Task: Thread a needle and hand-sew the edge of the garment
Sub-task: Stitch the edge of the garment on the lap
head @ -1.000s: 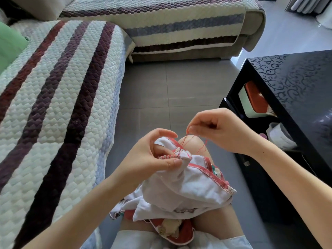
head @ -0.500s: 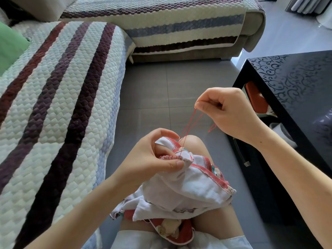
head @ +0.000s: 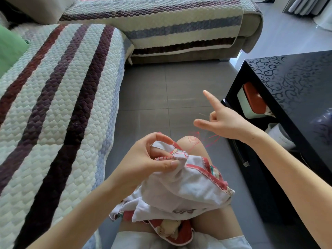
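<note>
A white garment (head: 188, 186) with red stitched trim lies bunched on my lap. My left hand (head: 143, 159) pinches its folded edge between thumb and forefinger, just left of my knee. Red thread (head: 195, 139) runs from that edge and lies in slack loops over the knee. My right hand (head: 226, 123) is raised to the right above the knee, index finger and thumb stretched out, the other fingers curled. A thin needle (head: 203, 115) pokes out leftward from those curled fingers.
A sofa with a striped quilted cover (head: 53, 105) runs along my left and across the back. A black coffee table (head: 296, 87) stands close on the right, with an orange-lidded box (head: 251, 97) on its lower shelf. Grey tiled floor (head: 170, 87) lies between them.
My right hand first pulled the thread up and right until it was taut. It has since dropped lower with index finger and thumb spread, and the thread has gone slack over the knee. The left hand kept its pinch.
</note>
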The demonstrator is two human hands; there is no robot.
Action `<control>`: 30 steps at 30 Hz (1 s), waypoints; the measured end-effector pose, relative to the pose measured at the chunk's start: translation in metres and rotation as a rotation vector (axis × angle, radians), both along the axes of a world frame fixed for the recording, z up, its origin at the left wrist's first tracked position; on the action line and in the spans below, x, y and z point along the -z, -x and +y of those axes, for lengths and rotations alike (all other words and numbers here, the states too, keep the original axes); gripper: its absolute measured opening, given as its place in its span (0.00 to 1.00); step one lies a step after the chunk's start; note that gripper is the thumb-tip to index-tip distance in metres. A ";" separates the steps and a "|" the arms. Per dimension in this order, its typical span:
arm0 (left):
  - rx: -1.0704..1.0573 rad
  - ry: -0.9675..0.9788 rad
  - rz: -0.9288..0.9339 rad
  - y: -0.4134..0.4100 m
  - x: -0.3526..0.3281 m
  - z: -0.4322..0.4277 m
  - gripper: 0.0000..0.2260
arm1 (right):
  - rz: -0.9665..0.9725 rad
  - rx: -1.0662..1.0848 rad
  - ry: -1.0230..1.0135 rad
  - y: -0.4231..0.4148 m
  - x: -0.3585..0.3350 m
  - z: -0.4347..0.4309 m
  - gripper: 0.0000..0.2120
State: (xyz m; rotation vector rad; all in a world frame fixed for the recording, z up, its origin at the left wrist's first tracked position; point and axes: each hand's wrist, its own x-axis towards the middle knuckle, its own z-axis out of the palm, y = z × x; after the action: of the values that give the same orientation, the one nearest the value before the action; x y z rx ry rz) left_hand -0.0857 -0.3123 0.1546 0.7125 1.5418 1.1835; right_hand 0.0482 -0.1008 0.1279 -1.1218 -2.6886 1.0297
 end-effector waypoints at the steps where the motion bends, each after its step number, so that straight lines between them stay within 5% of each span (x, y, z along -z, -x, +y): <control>1: -0.003 0.008 -0.003 0.000 0.000 0.000 0.17 | -0.024 0.067 -0.047 -0.002 0.007 0.007 0.42; 6: -0.004 0.021 -0.006 0.003 0.003 0.001 0.19 | 0.096 0.396 -0.018 -0.021 0.025 0.034 0.20; 10: -0.014 0.010 -0.041 0.004 0.004 0.004 0.15 | 0.276 0.345 -0.126 -0.022 0.016 0.027 0.07; 18: -0.003 0.000 -0.068 0.007 0.005 0.007 0.10 | 0.641 0.152 0.190 -0.024 -0.023 0.000 0.08; 25: 0.058 -0.003 -0.028 0.004 0.003 0.005 0.15 | 0.500 -0.213 0.382 -0.016 0.010 -0.063 0.08; 30: 0.050 0.015 -0.034 0.003 0.002 0.002 0.18 | 0.532 -0.233 0.389 -0.021 0.018 -0.076 0.11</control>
State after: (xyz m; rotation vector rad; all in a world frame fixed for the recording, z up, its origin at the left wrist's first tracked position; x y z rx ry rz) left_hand -0.0888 -0.3098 0.1522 0.7135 1.4951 1.1397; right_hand 0.0689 -0.1772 0.1101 -0.4604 -2.2730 1.6611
